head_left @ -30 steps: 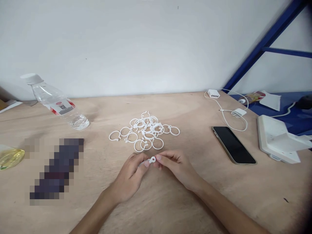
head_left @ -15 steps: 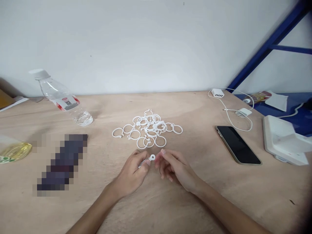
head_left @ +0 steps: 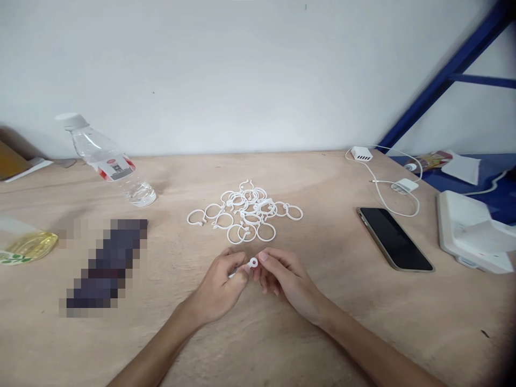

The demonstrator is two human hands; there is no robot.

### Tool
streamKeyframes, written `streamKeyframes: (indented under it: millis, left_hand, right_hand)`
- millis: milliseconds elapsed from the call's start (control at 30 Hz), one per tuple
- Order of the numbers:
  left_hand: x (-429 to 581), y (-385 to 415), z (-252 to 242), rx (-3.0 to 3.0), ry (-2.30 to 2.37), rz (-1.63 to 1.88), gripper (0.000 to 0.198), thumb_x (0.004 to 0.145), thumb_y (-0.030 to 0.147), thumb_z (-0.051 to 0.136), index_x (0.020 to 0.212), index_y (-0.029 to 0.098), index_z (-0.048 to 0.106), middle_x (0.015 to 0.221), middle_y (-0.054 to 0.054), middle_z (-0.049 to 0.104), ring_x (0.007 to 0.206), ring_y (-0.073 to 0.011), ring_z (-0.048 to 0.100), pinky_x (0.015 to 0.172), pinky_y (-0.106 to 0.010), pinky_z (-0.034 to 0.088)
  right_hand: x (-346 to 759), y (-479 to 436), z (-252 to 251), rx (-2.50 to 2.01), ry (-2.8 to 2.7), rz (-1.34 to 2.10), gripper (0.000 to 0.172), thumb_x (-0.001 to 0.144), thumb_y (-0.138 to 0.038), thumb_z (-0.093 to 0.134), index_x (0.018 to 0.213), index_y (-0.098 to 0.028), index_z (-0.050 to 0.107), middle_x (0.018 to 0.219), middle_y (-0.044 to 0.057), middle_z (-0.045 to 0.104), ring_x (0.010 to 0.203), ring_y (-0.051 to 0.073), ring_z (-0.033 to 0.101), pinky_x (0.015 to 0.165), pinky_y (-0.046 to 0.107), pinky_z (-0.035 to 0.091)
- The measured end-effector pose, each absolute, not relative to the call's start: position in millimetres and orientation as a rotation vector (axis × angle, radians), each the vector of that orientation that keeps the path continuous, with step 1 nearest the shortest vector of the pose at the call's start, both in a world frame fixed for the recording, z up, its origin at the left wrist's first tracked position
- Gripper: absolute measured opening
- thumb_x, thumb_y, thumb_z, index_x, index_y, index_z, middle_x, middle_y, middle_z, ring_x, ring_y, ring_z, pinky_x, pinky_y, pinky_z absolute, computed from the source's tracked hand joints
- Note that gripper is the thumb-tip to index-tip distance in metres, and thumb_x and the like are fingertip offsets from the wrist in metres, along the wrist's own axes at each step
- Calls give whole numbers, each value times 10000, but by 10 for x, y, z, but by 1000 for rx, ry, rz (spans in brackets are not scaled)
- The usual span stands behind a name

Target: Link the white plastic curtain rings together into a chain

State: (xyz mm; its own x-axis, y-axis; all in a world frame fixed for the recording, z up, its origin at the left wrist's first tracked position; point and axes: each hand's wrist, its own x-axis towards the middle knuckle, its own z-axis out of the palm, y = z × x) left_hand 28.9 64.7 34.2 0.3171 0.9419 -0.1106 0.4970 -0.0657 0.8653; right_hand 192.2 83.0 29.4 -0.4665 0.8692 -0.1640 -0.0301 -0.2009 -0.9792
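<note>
My left hand (head_left: 223,282) pinches a small white plastic piece with a round eyelet (head_left: 253,262) between thumb and forefinger. The eyelet sticks out to the right; most of the piece is hidden by the fingers. Close beside it, my right hand (head_left: 288,279) has its thumb and forefinger apart and its other fingers loosely curled. Whether its fingertips touch the eyelet I cannot tell. Just beyond both hands lies a loose pile of white plastic rings (head_left: 266,232), several of them overlapping, with small catches on their edges.
A tilted clear water bottle (head_left: 116,166), a yellowish bag (head_left: 34,246) and a pixelated dark item (head_left: 108,263) are on the left. To the right lie a phone (head_left: 395,239), a white stand-like device (head_left: 467,231) and a charger with cable (head_left: 363,154). A white wall backs the wooden table (head_left: 169,355).
My right hand has moved slightly left, bringing its thumb and forefinger closer to the eyelet. My left hand keeps its pinch. The whole view has shifted a little.
</note>
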Motion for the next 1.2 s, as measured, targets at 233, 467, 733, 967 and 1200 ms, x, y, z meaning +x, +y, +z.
streamKeyframes:
  millis: [233,467,733,967,1200]
  left_hand:
    - [307,636,304,1720,1321,663,311,832,338,325,646,187,521,694,-22,625,748,-193,529,757,-322,405]
    - [330,638,328,1725,1349,662,282,807,321,332,641,190,519,709,-31,629,770,-207,530,772,-336,406]
    - [340,631,358,1724,1328,667,323,831,335,329,660,193,563,746,-34,666,807,-216,547,815,-348,405]
    - [344,622,329,1707,1377,663,280,814,302,347,669,196,561,759,-36,658,803,-213,531,810,-336,413]
    - [348,628,353,1684,1322,683,272,804,295,352,662,190,559,754,-33,647,800,-208,527,803,-324,401]
  right_hand:
    - [1905,758,227,-1032,-1439,1643,321,913,-404,498,696,-174,554,631,-26,524,554,87,468,526,226,369]
    - [1896,748,209,-1019,-1465,1612,327,921,-410,495,693,-181,535,634,-28,516,570,93,468,554,232,377]
    - [1869,746,197,-1018,-1397,1638,319,916,-394,493,675,-187,514,625,-32,496,566,99,453,544,236,372]
    - [1890,736,196,-1055,-1473,1586,357,935,-421,466,667,-188,501,634,-26,486,600,109,466,579,245,374]
    - [1876,744,198,-1021,-1408,1644,400,904,-502,502,664,-183,523,622,-22,493,572,106,451,539,242,356]
